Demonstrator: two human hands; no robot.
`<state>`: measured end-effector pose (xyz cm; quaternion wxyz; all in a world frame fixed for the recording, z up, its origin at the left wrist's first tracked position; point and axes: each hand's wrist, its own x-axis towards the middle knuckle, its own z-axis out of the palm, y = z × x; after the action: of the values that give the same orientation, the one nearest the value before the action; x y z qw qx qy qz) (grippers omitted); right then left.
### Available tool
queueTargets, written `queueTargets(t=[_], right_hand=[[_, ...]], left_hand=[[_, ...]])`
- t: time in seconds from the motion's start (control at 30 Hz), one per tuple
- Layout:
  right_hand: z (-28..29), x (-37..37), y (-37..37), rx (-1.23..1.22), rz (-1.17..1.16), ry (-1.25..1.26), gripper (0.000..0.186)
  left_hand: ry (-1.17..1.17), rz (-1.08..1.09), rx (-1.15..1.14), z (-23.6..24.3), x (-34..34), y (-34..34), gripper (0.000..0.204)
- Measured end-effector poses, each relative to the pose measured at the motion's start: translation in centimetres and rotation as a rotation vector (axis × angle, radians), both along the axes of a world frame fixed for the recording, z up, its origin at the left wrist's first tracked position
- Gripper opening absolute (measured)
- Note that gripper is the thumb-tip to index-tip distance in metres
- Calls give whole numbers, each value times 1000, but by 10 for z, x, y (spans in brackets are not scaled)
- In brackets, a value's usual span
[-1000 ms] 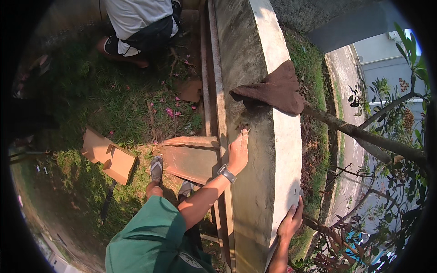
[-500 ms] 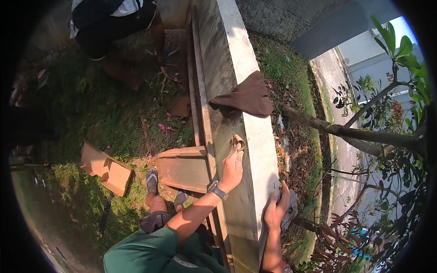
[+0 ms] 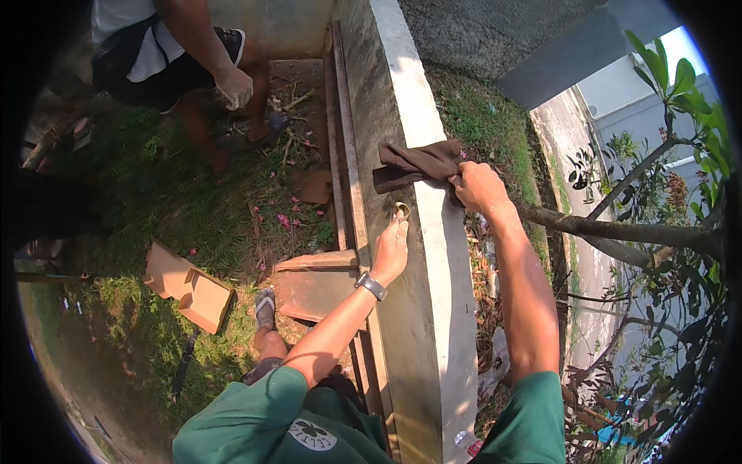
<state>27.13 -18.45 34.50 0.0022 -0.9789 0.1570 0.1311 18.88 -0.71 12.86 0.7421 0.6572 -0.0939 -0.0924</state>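
Observation:
A dark brown cloth [image 3: 413,164] lies draped across the top of a concrete wall [image 3: 448,286]. My right hand [image 3: 481,188] is closed on the cloth's right end. Against the wall's left face, just below the cloth, my left hand [image 3: 392,246] pinches a small curled tan piece [image 3: 402,209]. It looks like sandpaper, though its kind is not certain. A watch sits on my left wrist.
Brown boards [image 3: 317,294] lean along the wall's left foot. An open cardboard box [image 3: 207,301] lies on the grass. At the upper left another person's hand [image 3: 234,87] hangs near scattered twigs. A tree branch [image 3: 591,224] reaches toward the wall's right side.
My right hand has moved up from beside the wall and taken hold of the brown cloth, which is now bunched. My left hand has slid slightly up. The other person has risen somewhat.

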Motion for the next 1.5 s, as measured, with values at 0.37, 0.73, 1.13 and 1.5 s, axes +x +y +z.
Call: queueTargets(t=[0.37,0.73,1.13,1.5], right_hand=[[-45,19,20,165,426,-281,41],[124,3,148,531,361,-52,26],[-84,-10,472,726,856,529,95],[25,-74,59,576,-355,-524,47]], left_hand=[[185,-154,-18,38,-92,22,52],[-144,178,79,-7,-11,-27,19],[218,-127,23,7,-138,50,46],[-180,358,-143,15,-11,-28,45]])
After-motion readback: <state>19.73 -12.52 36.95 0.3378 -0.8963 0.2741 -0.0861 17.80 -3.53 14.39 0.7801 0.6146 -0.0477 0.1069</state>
